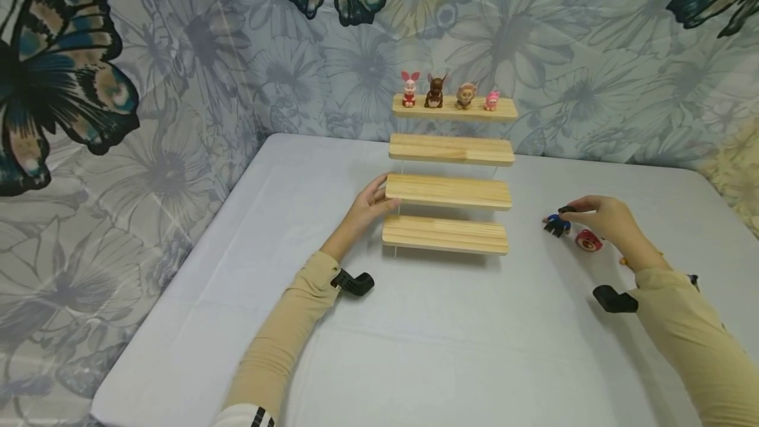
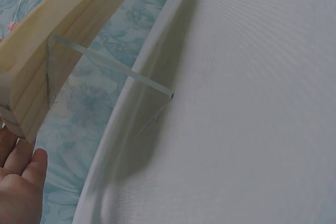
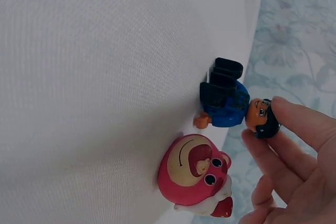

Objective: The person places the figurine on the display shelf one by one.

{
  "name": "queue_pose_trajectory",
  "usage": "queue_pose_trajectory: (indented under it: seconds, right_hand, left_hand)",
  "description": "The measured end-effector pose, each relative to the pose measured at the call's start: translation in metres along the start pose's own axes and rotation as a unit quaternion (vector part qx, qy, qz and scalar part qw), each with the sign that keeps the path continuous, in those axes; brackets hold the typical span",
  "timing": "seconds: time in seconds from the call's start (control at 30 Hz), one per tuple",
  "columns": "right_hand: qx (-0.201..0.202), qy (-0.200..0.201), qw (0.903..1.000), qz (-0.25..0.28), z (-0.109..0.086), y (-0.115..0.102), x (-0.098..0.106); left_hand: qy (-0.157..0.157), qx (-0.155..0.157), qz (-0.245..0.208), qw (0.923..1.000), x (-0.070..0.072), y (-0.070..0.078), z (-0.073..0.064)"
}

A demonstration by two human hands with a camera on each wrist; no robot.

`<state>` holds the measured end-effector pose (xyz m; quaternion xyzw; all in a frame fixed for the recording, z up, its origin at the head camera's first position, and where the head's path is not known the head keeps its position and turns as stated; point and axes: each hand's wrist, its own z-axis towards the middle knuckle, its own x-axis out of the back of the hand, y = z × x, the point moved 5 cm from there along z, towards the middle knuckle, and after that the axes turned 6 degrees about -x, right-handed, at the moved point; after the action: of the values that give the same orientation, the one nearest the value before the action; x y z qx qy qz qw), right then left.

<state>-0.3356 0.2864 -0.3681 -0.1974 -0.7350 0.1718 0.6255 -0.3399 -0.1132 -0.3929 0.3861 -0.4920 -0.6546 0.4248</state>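
Observation:
At the left end of a tiered wooden display rack, my left hand holds the third step from the top, thumb in front and fingers behind. In the left wrist view, its fingertips meet the shelf end. My right hand pinches a toy figure by its black-haired head, between thumb and fingers. The figure wears blue with dark legs and sits on or just above the table; contact is unclear. Close beside it is a pink bear figurine.
On the top step stand a pink-eared figurine, a brown one, a lion-like one and a small pink one. More small toys are partly hidden by my right forearm. A white cloth covers the table.

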Motion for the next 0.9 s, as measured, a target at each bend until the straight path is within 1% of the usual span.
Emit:
queue_pose_trajectory:
  seconds: [0.07, 0.2, 0.37, 0.57, 0.67, 0.77, 0.9]
  right_hand:
    - [-0.002, 0.004, 1.0, 0.003, 0.0, 0.001, 0.0]
    - [0.001, 0.014, 0.9999, 0.009, -0.001, 0.003, 0.001]
    - [0.004, 0.023, 0.9997, 0.01, -0.002, 0.004, 0.001]
    - [0.002, 0.023, 0.9996, 0.014, -0.001, 0.005, 0.0]
    - [0.005, 0.027, 0.9995, 0.016, -0.002, 0.005, 0.0]
    - [0.007, 0.032, 0.9993, 0.016, -0.003, 0.005, 0.0]
    - [0.006, 0.04, 0.999, 0.019, -0.004, 0.004, 0.001]
  left_hand:
    - [0.002, 0.0, -0.004, 1.0, 0.002, -0.007, 0.002]
    - [0.006, -0.009, -0.004, 0.9999, 0.003, -0.011, 0.003]
    - [0.007, -0.017, 0.006, 0.9998, 0.003, -0.011, 0.003]
    - [0.006, -0.01, 0.01, 0.9999, 0.003, -0.01, 0.003]
    - [0.003, -0.005, 0.005, 1.0, 0.002, -0.007, 0.003]
    - [-0.001, -0.002, 0.006, 1.0, -0.002, 0.002, -0.001]
    - [-0.005, 0.001, 0.019, 0.9998, -0.006, 0.012, -0.005]
